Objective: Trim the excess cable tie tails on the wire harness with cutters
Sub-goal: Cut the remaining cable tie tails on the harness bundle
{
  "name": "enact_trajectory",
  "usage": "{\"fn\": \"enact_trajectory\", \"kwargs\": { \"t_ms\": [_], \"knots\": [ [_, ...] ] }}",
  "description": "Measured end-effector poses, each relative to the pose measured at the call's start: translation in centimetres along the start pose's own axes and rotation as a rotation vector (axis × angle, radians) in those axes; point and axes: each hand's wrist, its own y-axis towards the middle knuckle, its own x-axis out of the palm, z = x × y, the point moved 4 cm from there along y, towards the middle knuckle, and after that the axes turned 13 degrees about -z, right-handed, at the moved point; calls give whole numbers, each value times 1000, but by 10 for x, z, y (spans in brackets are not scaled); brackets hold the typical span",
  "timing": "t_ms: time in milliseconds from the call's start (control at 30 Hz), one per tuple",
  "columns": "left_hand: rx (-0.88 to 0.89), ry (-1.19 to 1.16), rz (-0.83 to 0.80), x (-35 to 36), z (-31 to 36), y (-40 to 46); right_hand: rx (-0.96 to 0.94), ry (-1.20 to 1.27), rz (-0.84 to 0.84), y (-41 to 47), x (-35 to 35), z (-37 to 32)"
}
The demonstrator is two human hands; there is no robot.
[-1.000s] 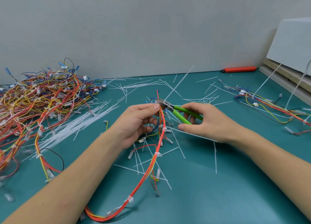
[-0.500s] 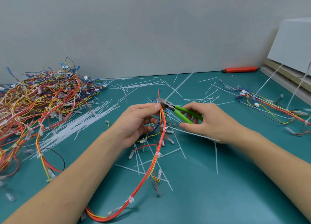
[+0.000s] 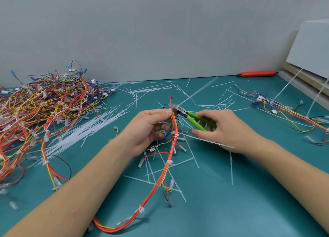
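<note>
Little has shifted since a moment ago: our left hand [image 3: 147, 128] still pinches the wire harness [image 3: 167, 165] above the teal table [image 3: 249, 192], our right hand [image 3: 224, 130] grips the green cutters [image 3: 188, 115] at a tie tail [image 3: 199, 90], cut tails [image 3: 80, 133] scattered leftward

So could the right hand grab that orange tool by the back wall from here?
Probably not yet: the right hand already grips the green cutters, and the orange tool lies far back by the wall.
</note>
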Motion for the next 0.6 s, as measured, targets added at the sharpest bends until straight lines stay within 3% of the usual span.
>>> {"fn": "enact_trajectory", "kwargs": {
  "t_ms": [600],
  "knots": [
    [63, 78, 31, 6, 9, -5, 9, -14, 32, -1, -5, -1]
  ]
}}
